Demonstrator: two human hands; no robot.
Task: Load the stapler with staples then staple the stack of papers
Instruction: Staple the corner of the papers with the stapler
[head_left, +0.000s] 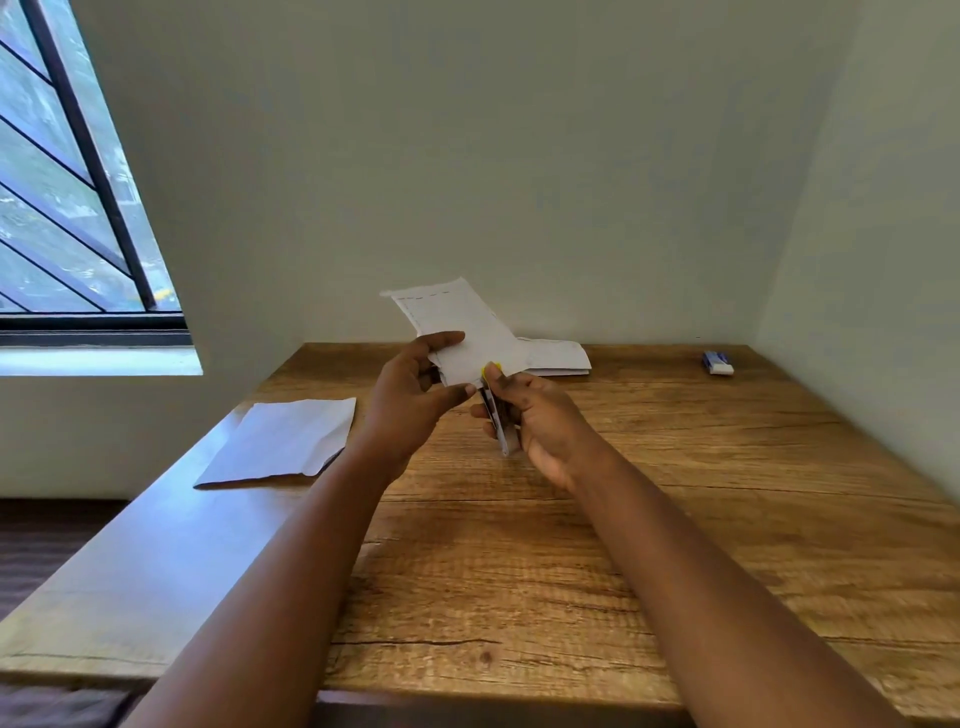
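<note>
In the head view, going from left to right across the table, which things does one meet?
Sheets lying flat → left hand holding the raised papers → stapler in the right hand → small blue and white box.

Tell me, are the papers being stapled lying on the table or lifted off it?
Lifted: the left hand holds the papers above the table.

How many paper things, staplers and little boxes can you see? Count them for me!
Paper things: 3: held papers, paper stack by the wall, folded sheet on the left
Staplers: 1: stapler in the right hand
Small boxes: 1: blue and white box
Total: 5
</note>
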